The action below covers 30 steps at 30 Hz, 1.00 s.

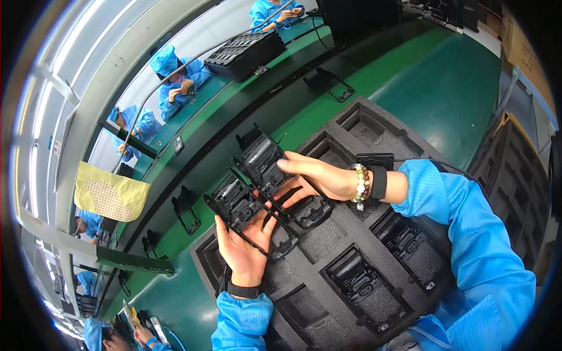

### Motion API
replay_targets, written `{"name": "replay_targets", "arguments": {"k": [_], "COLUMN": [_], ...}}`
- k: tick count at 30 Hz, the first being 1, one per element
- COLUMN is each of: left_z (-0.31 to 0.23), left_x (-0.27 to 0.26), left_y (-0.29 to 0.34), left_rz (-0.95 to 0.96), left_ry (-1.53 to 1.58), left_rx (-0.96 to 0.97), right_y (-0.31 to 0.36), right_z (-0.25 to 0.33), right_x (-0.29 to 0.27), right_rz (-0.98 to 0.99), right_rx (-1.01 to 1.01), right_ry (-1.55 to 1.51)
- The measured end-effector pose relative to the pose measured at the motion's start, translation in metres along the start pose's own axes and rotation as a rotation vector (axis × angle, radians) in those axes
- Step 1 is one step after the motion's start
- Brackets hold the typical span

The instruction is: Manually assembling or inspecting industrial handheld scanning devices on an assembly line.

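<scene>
Two black plastic device frames are up in my hands, tilted side by side above a dark foam tray (310,248). My left hand (249,248) cups the left device frame (236,202) from below, its thumb along the outer side. The right device frame (260,164) is pinched by my right hand (316,175), thumb on its face and fingers behind. Each frame has a solid block at the top and a thin open rectangle hanging below. Two similar frames, one device frame (360,281) and another device frame (404,240), lie in tray pockets beneath my right forearm.
A green bench (433,93) carries the tray. Beyond it runs a dark conveyor channel with loose frames (331,85) along its edge. A stack of black trays (246,55) stands across the line near co-workers in blue. More foam trays (509,175) lean at right; a yellow cloth (111,190) hangs left.
</scene>
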State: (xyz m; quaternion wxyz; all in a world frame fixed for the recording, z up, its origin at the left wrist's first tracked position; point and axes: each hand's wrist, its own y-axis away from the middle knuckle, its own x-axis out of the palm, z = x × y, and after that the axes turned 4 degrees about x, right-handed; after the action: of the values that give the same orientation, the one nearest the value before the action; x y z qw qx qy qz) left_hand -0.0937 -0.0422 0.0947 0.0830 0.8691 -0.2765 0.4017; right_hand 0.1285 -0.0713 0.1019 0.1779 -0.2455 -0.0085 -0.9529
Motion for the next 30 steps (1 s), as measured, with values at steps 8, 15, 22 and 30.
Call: {"name": "replay_targets", "arguments": {"k": [8,15,22,30], "left_z": [-0.007,-0.003,0.0,-0.002], "left_x": [0.003,-0.004,-0.012,-0.014], "left_y": [0.008,0.002,-0.004,0.0], "left_rz": [0.002,0.024,0.168,0.144], "left_ry": [-0.031,-0.032,0.011,0.007], "left_rx": [0.005,-0.016,0.018,0.014], "right_y": [-0.008,0.0,-0.003,-0.004], "right_z": [-0.007,0.008,0.0,-0.005], "right_x": [-0.002,0.013,0.007,0.005], "right_rz": [0.053,-0.085,-0.091,-0.101], "right_rx": [0.019,0.036,-0.003,0.001], "right_ry": [-0.107,0.011,0.049,0.084]}}
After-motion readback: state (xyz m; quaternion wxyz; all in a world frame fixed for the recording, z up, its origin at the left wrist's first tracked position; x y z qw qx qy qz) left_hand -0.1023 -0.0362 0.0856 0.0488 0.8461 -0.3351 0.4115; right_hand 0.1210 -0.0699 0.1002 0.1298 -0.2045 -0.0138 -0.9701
